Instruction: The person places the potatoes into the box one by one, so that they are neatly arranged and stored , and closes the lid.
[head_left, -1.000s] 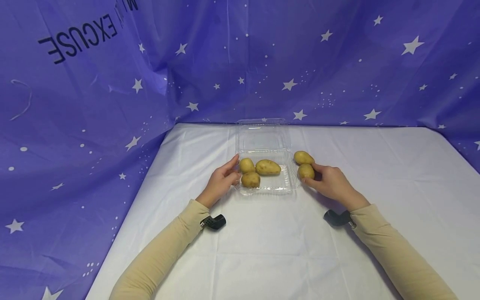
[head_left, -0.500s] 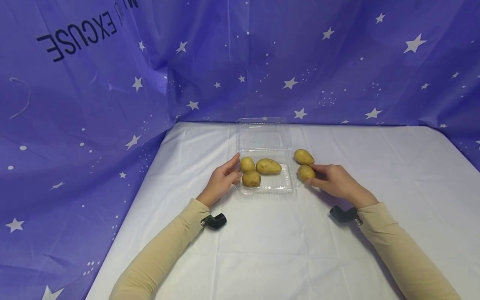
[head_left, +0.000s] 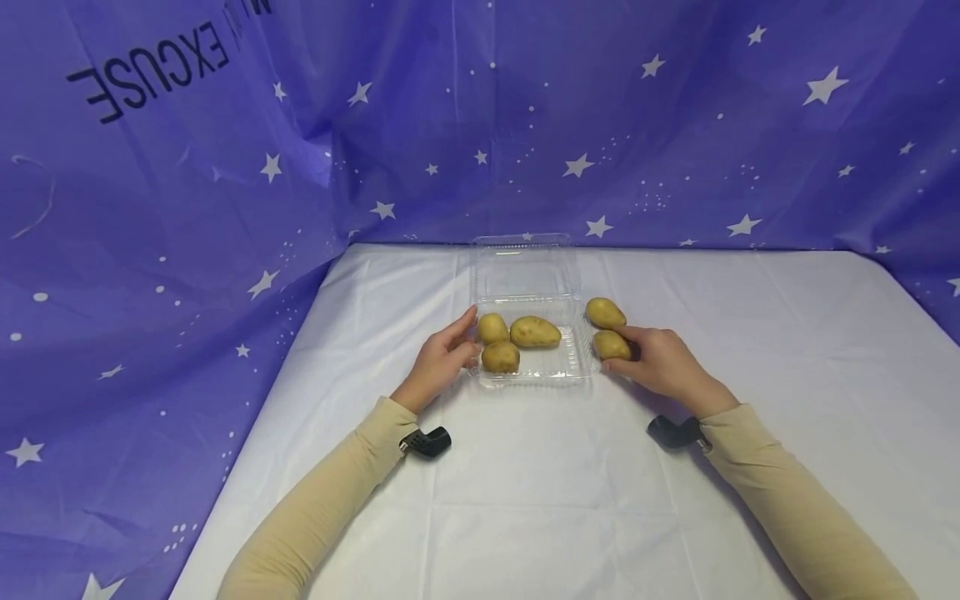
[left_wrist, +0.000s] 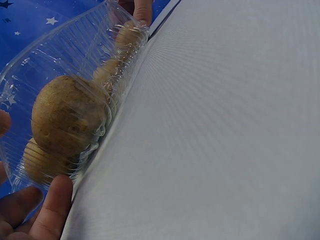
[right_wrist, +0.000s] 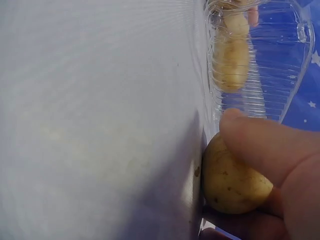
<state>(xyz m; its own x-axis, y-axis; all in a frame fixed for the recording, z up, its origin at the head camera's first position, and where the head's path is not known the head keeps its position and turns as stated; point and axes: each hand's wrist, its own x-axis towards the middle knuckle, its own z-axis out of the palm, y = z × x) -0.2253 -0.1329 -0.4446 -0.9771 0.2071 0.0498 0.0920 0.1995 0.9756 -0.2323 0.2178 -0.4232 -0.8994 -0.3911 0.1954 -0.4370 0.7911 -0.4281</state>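
Observation:
A clear plastic clamshell container (head_left: 551, 367) lies with its lid raised at the back. Three potatoes sit in its base: an oblong potato (head_left: 535, 332), a rounder potato (head_left: 492, 329) and a browner potato (head_left: 500, 357). My left hand (head_left: 438, 367) rests against the container's left side, thumb (left_wrist: 56, 205) by the near corner and fingers spread along the wall. Just right of the container, my right hand (head_left: 663, 367) grips a potato (right_wrist: 232, 180) between thumb and fingers, low by the white cloth. Another potato (head_left: 605, 312) lies right behind the gripped one.
A white cloth (head_left: 510, 500) covers the table. Purple star-patterned sheeting (head_left: 570, 125) hangs behind and along the left side. Each wrist carries a dark camera mount, one of them the right mount (head_left: 675, 433).
My right hand has shifted slightly right and then back left, and the potato in its fingers has turned a little. The left hand and the container have stayed put.

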